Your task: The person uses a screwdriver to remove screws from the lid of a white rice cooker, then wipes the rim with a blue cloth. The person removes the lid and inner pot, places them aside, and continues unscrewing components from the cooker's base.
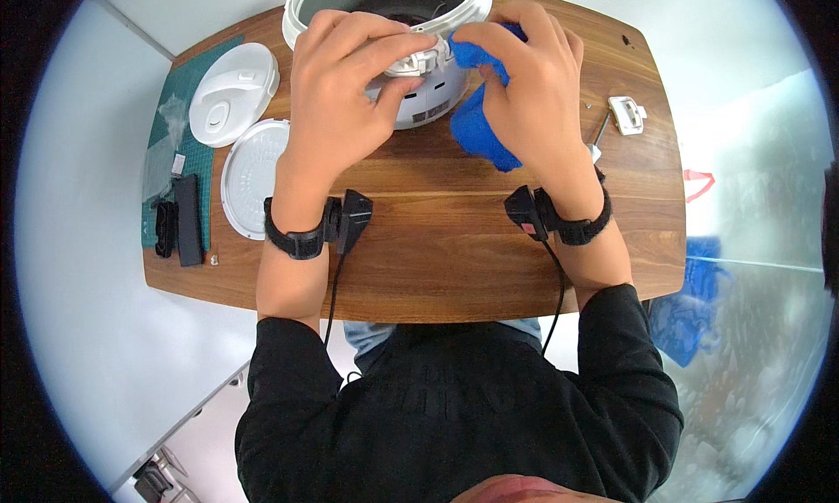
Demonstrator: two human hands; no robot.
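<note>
A white, round-bodied pot like a rice cooker (437, 99) stands at the table's far edge, its dark interior uncovered. At its near rim is a small white plastic part (418, 63), pinched between the thumb and index finger of my left hand (343, 88). Whether this part is fixed to the cooker, I cannot tell. My right hand (537, 88) is closed on a blue cloth (482, 134), bunched at the fingertips beside the same part. The rest of the cloth hangs below my palm, in front of the cooker.
Left of the cooker lie a white lid (229, 90) and a round white disc (253, 181). A green cutting mat (203, 164) carries clear plastic and a dark oblong block (187, 222). On the right are a screwdriver (599, 134) and a white plastic piece (626, 116).
</note>
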